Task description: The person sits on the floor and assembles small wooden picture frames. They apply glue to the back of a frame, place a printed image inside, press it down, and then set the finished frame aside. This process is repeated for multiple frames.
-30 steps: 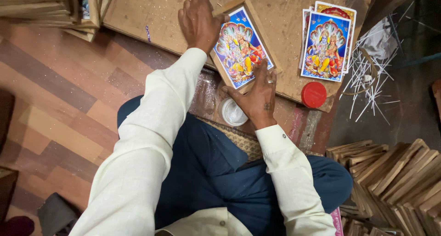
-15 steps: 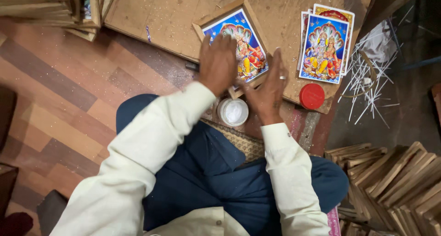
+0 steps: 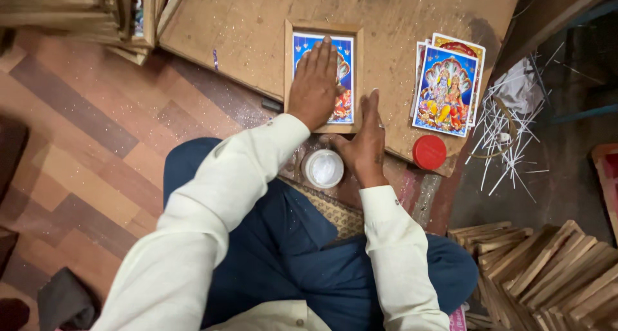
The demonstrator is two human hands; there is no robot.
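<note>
This looks like a small workshop where pictures get put into frames. A person sits on the floor (image 3: 84,157) at a low wooden board (image 3: 412,15), the work surface, which is scratched and dusty. On it lies a wooden frame (image 3: 289,67) with a bright picture in it, and a pile of more colourful prints (image 3: 447,86) beside it. Cut wooden strips (image 3: 547,266) are stacked at one side, and more wooden frames (image 3: 71,9) are piled in the corner. Thin white sticks (image 3: 508,138) lie scattered on the dark ground. A small open pot of white paste (image 3: 323,169) and its red lid (image 3: 429,152) are close by.
</note>
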